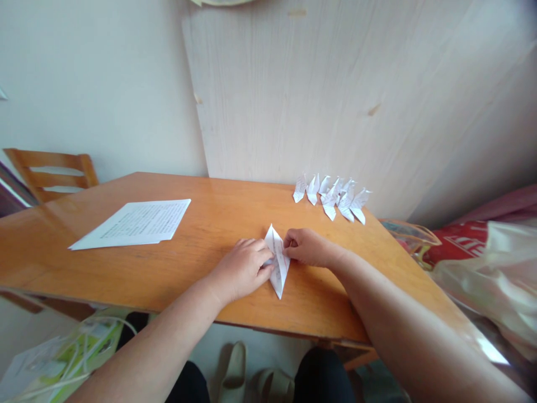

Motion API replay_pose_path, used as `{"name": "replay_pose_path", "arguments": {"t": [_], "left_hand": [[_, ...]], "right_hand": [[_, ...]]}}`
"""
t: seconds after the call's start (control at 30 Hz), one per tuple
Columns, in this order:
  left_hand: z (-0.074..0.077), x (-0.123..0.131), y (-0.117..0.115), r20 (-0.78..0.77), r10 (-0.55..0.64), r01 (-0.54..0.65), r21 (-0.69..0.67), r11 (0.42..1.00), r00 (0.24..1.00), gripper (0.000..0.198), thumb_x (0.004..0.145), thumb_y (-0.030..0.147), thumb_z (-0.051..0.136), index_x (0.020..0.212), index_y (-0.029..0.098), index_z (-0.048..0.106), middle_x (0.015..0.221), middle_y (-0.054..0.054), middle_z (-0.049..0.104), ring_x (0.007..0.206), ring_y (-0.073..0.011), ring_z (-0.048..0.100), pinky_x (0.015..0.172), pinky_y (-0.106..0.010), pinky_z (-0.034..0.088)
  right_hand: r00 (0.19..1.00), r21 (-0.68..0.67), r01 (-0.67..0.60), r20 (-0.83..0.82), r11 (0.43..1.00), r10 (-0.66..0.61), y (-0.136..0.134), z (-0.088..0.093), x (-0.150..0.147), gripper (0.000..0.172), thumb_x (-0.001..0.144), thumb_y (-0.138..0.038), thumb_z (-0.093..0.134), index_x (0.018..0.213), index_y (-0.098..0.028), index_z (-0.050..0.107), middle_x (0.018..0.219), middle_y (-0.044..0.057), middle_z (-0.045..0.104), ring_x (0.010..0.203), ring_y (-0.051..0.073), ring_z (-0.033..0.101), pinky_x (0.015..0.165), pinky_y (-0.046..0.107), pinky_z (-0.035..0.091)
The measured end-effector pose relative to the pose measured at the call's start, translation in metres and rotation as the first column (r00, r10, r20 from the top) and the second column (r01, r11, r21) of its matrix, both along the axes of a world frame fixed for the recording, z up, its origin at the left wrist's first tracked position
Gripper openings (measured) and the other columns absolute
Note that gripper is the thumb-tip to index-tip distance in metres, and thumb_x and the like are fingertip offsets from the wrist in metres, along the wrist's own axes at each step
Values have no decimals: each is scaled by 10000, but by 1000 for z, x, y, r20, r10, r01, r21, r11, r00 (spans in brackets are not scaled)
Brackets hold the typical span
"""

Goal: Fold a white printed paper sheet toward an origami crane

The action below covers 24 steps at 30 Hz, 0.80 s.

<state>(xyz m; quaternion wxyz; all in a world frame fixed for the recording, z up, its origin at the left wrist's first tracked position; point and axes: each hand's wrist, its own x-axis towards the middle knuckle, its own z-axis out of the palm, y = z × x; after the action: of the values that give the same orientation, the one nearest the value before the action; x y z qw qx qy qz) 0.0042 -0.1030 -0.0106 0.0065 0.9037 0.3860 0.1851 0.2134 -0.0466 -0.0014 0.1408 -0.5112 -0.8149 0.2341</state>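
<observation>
A diamond-shaped piece of folded paper with printed lines lies on the wooden table, one point toward me and one away. My left hand is closed at its left edge, thumb and fingers on the paper. On the opposite side, my right hand pinches the right edge between thumb and curled forefinger. Several folded paper cranes stand in a cluster at the far right of the table.
A stack of printed sheets lies on the table at left. A wooden chair stands beyond the left end. Bags crowd the right side. Slippers are on the floor below.
</observation>
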Motion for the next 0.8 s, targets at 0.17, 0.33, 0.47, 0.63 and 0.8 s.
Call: {"name": "replay_pose_path", "arguments": {"t": [0.17,0.33,0.47,0.63,0.8], "left_hand": [[0,3,-2,-38,88,-85,58,995,995,142,932,239,539,936,201,676,954,-73,630,936,-250,583,860,-408,435],[2,2,4,-30,47,-47,29,998,998,172,930,223,525,964,200,692,982,-78,626,962,-250,584,865,-392,448],[3,0,13,1,2,-2,-20,1000,1000,144,906,196,545,888,199,688,995,-70,624,971,-232,585,866,-356,462],[0,-1,15,15,19,-19,-5,1000,1000,146,886,181,576,985,217,677,1011,-58,623,990,-226,580,874,-352,461],[-4,-2,13,-2,41,-41,25,999,999,190,910,210,560,1035,252,697,993,-57,613,952,-225,582,827,-357,458]], "right_hand": [[1000,2,27,-2,1000,-27,3,1,5,54,783,-198,623,831,-175,634,757,21,676,644,137,574,544,221,367],[998,5,53,38,999,-53,5,5,10,43,801,-206,600,807,-178,634,760,28,673,656,148,576,559,231,384],[997,14,14,71,1000,-14,7,6,14,79,811,-251,608,791,-178,633,802,38,682,716,166,590,608,248,406],[996,-62,-63,52,996,66,10,6,20,142,827,-323,603,825,-185,637,800,23,673,718,165,593,613,252,418],[994,-107,-107,23,988,110,14,6,25,149,809,-325,625,845,-182,647,815,18,664,740,165,584,627,253,427]]}}
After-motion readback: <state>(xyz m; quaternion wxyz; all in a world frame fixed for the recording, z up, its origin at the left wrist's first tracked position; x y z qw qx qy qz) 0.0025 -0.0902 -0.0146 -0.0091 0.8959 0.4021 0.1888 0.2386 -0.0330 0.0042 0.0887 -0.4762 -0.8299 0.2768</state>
